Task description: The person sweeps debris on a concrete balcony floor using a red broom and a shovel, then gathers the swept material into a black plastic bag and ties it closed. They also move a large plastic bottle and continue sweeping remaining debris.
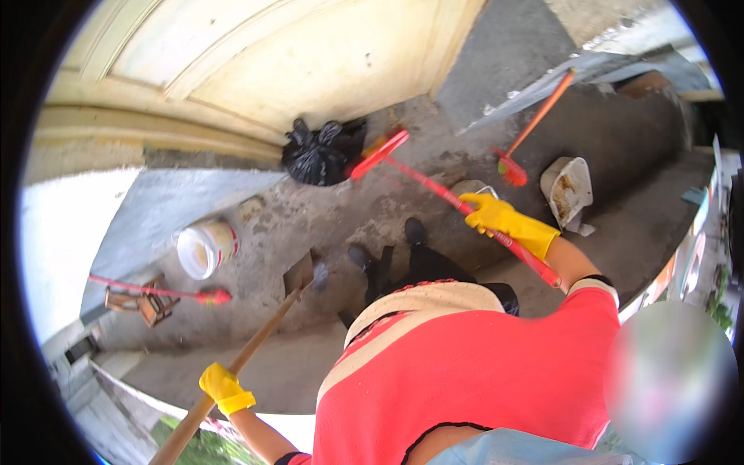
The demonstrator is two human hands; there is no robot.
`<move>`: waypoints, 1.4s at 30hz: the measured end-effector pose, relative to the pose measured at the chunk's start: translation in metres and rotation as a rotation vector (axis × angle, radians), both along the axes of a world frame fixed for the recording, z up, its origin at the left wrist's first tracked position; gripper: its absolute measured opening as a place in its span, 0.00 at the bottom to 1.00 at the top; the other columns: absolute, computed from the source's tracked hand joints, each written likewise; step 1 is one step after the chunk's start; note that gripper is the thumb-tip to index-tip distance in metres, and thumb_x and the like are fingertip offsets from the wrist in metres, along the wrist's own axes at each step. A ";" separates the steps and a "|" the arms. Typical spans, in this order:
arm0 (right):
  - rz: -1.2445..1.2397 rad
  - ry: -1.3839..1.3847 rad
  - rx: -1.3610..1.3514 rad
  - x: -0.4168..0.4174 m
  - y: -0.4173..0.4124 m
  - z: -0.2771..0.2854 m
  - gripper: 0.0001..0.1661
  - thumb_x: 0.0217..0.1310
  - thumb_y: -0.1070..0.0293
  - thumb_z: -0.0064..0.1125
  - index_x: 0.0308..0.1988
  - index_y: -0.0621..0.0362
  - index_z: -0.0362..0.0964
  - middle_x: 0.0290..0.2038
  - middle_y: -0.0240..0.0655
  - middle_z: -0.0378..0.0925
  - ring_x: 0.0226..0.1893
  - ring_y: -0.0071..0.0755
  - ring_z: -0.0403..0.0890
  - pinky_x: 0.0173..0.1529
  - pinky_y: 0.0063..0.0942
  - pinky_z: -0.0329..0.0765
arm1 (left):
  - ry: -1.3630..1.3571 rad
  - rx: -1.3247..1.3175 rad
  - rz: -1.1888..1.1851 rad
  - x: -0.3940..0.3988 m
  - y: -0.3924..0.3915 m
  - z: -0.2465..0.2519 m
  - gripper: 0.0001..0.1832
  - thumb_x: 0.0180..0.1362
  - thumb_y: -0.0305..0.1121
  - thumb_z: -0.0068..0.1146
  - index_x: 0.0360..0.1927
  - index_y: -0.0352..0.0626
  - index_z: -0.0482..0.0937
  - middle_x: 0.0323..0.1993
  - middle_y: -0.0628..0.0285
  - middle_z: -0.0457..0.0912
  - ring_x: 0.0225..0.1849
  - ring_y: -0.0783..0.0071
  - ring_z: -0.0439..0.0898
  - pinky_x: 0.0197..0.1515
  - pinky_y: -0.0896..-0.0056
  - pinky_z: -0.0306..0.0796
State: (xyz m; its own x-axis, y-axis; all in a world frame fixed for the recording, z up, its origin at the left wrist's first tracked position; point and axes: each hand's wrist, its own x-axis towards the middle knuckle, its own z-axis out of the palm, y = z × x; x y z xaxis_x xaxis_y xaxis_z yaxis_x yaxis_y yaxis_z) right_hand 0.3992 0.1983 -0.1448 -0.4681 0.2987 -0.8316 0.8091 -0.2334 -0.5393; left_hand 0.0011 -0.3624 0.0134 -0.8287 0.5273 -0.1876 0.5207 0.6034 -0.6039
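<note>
My left hand (225, 389), in a yellow rubber glove, is closed around the long wooden handle (261, 337) of a shovel-like tool. Its flat metal blade (299, 273) is at the concrete floor, left of my feet. With my right hand (504, 220), also gloved in yellow, I grip the red shaft (433, 187) of a long-handled tool, probably a broom. The blurred red head (381, 154) of this tool is beside a tied black plastic bag (319, 154) by the door. Whether the head touches the bag, I cannot tell.
A cream door (314, 64) stands ahead. To the left are a white plastic bucket (206, 250), a small wooden stool (152, 307) and a red broom (212, 295). On the right, an orange-handled broom (543, 116) leans on the wall near a dirty white container (567, 192).
</note>
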 end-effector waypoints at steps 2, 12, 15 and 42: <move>-0.122 -0.050 -0.063 0.004 0.016 -0.026 0.36 0.52 0.68 0.56 0.62 0.46 0.58 0.22 0.32 0.74 0.14 0.26 0.72 0.15 0.26 0.71 | -0.033 0.007 0.066 0.011 0.017 0.005 0.04 0.35 0.29 0.63 0.15 0.40 0.80 0.20 0.49 0.79 0.25 0.50 0.79 0.28 0.58 0.71; -0.043 -0.426 -0.159 -0.062 -0.065 -0.077 0.10 0.56 0.70 0.55 0.37 0.51 0.62 0.18 0.32 0.69 0.12 0.30 0.71 0.15 0.38 0.70 | -0.132 -0.110 0.307 0.020 0.016 0.014 0.06 0.35 0.29 0.67 0.20 0.41 0.83 0.23 0.50 0.80 0.29 0.52 0.81 0.34 0.61 0.73; -0.028 -0.353 -0.204 -0.107 -0.101 -0.060 0.07 0.52 0.70 0.56 0.24 0.61 0.70 0.15 0.38 0.70 0.11 0.36 0.71 0.18 0.39 0.73 | -0.101 -0.016 0.274 0.013 0.004 0.014 0.06 0.35 0.29 0.67 0.19 0.42 0.82 0.22 0.51 0.80 0.29 0.52 0.80 0.33 0.60 0.72; 0.213 -0.434 -0.670 -0.407 -0.262 -0.046 0.11 0.62 0.60 0.48 0.29 0.53 0.68 0.16 0.31 0.67 0.12 0.29 0.67 0.19 0.28 0.66 | -0.045 -0.397 0.342 -0.002 -0.105 -0.011 0.05 0.43 0.35 0.63 0.22 0.48 0.81 0.17 0.65 0.76 0.25 0.68 0.78 0.29 0.61 0.61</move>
